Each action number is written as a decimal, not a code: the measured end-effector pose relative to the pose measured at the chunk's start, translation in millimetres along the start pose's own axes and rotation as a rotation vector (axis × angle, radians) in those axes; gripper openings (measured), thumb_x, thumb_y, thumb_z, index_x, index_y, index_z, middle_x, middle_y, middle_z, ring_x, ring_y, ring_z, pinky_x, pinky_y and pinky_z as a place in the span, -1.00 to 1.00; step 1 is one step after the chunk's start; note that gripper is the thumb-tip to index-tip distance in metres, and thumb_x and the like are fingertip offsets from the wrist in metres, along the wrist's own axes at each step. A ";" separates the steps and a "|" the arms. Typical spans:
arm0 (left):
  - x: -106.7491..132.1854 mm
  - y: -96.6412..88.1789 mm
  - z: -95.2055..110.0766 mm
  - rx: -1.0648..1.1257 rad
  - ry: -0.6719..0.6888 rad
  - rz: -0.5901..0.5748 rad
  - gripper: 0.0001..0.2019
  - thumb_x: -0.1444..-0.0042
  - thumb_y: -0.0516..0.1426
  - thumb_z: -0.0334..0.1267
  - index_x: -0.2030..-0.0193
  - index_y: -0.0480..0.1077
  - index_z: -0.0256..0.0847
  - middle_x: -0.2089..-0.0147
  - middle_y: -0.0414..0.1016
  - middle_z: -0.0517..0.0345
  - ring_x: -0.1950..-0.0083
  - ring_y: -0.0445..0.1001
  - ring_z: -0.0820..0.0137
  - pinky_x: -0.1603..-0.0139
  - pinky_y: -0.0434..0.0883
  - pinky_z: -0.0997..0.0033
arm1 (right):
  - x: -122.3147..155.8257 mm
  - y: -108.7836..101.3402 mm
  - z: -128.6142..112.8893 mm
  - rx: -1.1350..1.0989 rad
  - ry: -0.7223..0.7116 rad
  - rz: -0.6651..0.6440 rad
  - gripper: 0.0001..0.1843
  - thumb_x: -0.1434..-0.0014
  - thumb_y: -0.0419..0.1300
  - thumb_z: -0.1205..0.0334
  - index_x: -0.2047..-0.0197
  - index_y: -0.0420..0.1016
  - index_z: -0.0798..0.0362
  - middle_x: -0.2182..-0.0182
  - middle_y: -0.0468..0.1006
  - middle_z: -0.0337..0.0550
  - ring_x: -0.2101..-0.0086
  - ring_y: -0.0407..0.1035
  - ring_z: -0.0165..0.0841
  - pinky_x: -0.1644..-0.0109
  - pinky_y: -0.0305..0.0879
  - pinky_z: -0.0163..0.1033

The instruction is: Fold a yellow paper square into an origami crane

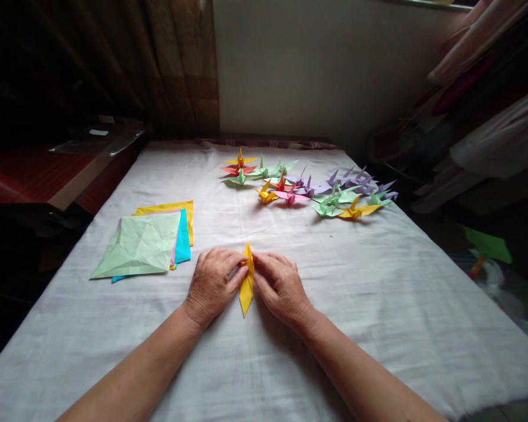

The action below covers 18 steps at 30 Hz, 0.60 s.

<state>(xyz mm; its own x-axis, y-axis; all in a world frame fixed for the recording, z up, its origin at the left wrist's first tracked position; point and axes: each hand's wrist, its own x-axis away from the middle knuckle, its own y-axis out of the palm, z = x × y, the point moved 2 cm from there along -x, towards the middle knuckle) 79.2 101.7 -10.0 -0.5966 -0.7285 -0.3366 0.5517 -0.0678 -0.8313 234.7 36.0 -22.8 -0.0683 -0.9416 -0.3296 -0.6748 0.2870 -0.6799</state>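
A yellow piece of folded origami paper (247,284), narrow and diamond-shaped, lies lengthwise in front of me, with its points facing away and toward me. My left hand (215,280) pinches its left edge between thumb and fingers. On the other side, my right hand (282,287) has bent fingers against the right edge of the paper; its fingertips are partly hidden. Farther back sit several finished paper cranes, among them a yellow crane (358,209), a pink crane (291,196) and a green crane (330,202).
A loose stack of paper sheets, with a creased pale green sheet (143,243) on top, lies to the left. White cloth (405,328) covers the table. A red-brown surface (30,176) holds a clear plastic folder (103,138). Clothes (501,135) hang at right.
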 end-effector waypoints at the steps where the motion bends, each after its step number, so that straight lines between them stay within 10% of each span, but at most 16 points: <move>1: 0.1 -0.7 -0.2 0.011 -0.001 0.004 -0.86 -0.24 0.13 -0.24 0.14 0.52 -0.09 0.13 0.61 0.15 0.08 0.50 0.28 0.01 0.29 0.22 | 0.2 0.1 -0.8 -0.043 -0.004 0.014 -0.51 -0.18 0.10 0.36 -0.19 0.40 -0.03 -0.01 0.59 -0.07 -0.04 0.40 -0.24 -0.15 0.27 -0.04; 11: 1.6 -4.9 -10.0 0.166 -0.119 0.072 -0.75 -0.21 0.10 -0.08 0.27 0.55 -0.13 0.39 0.59 0.16 0.32 0.51 0.31 0.19 0.37 0.29 | -0.2 -0.2 -8.3 -0.165 -0.146 0.006 -0.41 -0.18 0.06 0.44 -0.26 0.32 -0.08 -0.06 0.55 -0.10 -0.11 0.37 -0.28 -0.19 0.33 -0.08; 18: 3.0 -2.2 -10.2 0.653 -0.329 0.004 -0.71 -0.17 0.11 -0.06 0.18 0.54 -0.20 0.23 0.65 0.12 0.24 0.59 0.32 0.21 0.50 0.43 | -4.0 -0.1 1.8 -0.266 0.054 0.131 -0.47 -0.22 0.14 0.21 -0.27 0.27 -0.03 0.06 0.60 -0.04 0.10 0.50 -0.29 0.05 0.46 -0.16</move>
<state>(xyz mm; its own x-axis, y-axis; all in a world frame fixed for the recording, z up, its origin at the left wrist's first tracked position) 70.3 106.6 -13.7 -0.4443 -0.8899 -0.1031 0.8499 -0.3823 -0.3626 236.4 40.1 -22.5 -0.2016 -0.9097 -0.3631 -0.8261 0.3571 -0.4360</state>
